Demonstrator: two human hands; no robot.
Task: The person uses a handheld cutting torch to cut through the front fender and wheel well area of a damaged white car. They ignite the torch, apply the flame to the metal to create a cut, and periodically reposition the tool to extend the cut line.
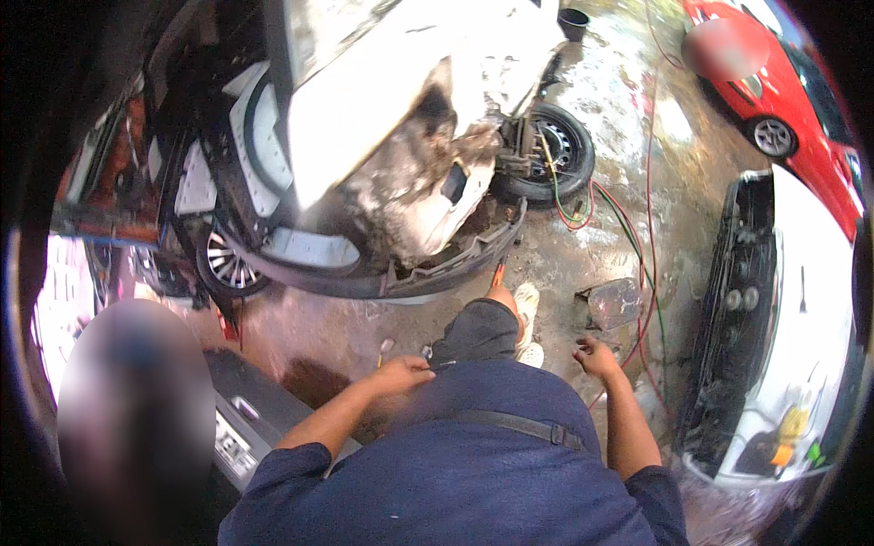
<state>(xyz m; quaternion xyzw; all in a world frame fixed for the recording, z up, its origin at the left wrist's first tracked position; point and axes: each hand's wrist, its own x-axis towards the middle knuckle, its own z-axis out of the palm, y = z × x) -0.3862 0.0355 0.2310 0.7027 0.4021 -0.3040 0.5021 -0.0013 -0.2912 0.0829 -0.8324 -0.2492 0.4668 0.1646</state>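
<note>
My left hand point(407, 373) rests against my hip at the edge of my blue shirt, fingers curled, with nothing visible in it. My right hand point(596, 357) hangs free beside my waist, fingers apart and empty. My raised knee in dark shorts point(475, 329) and a white shoe point(526, 305) point toward a damaged white car point(401, 109). Its loosened dark front bumper point(437, 271) hangs low just in front of my foot. A small red-handled tool point(498, 273) sticks up beside my knee.
A bare front wheel point(551, 150) stands on wet concrete, with red and green hoses point(637, 237) trailing past it. A clear plastic part point(614, 302) lies right of my shoe. A white car point(792, 346) is at the right, a red car point(792, 91) behind it. Another person point(137, 409) stands at lower left.
</note>
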